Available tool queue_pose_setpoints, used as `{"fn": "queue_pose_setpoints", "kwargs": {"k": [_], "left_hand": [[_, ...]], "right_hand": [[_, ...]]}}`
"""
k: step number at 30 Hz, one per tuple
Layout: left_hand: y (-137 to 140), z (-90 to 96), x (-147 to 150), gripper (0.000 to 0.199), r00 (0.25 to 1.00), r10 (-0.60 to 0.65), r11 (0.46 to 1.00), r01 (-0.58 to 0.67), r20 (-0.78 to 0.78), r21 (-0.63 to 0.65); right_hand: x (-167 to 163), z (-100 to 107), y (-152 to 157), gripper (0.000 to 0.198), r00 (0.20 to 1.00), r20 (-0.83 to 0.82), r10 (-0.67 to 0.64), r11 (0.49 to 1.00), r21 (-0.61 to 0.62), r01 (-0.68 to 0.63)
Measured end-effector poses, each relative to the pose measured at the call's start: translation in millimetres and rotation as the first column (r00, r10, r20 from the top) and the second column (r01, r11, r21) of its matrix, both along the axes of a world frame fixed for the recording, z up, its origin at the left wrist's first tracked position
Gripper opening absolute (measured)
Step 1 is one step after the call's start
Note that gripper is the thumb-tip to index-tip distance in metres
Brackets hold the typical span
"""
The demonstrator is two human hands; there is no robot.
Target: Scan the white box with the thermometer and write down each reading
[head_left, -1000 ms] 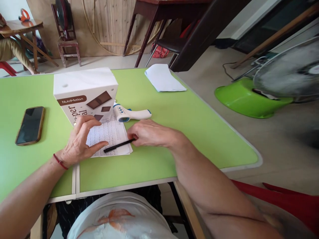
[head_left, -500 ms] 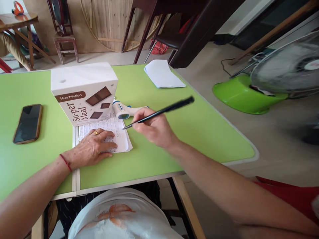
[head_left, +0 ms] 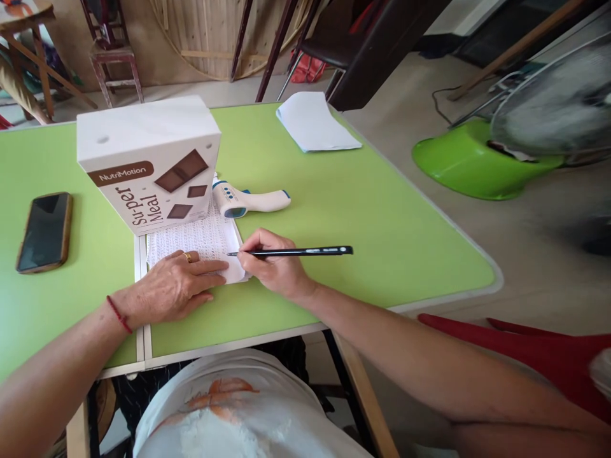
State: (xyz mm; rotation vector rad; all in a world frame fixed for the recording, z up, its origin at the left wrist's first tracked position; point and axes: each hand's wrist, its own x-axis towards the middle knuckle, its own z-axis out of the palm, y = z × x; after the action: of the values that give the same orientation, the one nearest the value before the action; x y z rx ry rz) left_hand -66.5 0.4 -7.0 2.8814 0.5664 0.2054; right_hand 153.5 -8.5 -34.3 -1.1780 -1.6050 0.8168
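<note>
Lowered since earlier, the pen (head_left: 308, 251) is gripped by the right hand (head_left: 279, 272), pointed left at paper (head_left: 191, 239) partly covered by the outspread left hand (head_left: 176, 283).

NutriMotion and Su-per Meal Legible

On the tall white cardboard box (head_left: 149, 164), "NutriMotion" stands in white letters on a rounded brown band (head_left: 121, 173). Below, "Su-per Meal" runs sideways in brown over two lines. The white paper sheets (head_left: 198, 242) carry dense handwriting too small to read.
</note>
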Motion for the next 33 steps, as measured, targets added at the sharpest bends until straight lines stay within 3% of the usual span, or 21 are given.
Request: {"fn": "queue_pose_setpoints", "kwargs": {"k": [12,33], "left_hand": [[-2.1,5.1,1.9,0.034,1.0,0.013,0.998,-0.015,-0.023,-0.053],[-2.0,6.4,3.2,0.035,1.0,0.014,0.997,-0.015,-0.012,-0.08]], "right_hand": [[0.1,-6.1,0.9,0.015,0.991,0.042,0.126,0.986,0.102,-0.13],[1.4,-6.3,0.7,0.015,0.985,0.142,0.102,0.991,0.073,-0.113]]}}
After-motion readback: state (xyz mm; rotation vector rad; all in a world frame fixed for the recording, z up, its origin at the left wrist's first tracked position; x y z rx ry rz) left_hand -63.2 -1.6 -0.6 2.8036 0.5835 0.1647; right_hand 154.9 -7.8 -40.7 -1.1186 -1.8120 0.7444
